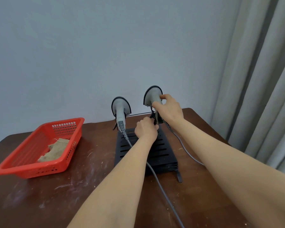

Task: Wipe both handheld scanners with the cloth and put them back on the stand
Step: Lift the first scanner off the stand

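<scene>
In the head view, the right hand (169,109) was wrapped around the neck of the right scanner (152,96), fingers and thumb curled tight on the grey handle just under its head. The lower end of that scanner met the black bracket at the far edge of the stand (155,150), and its head sat higher than the other's. The left hand (146,129) was bunched against that same bracket, fingers curled (whether they pinched it or the handle could not be told). The left scanner (120,107) rested upright in its own bracket, untouched. Grey cables (161,186) ran from both handles toward the camera, one across the stand. The cloth (56,150) lay crumpled in the red basket (31,168), well to the left on the brown table (56,195).
</scene>
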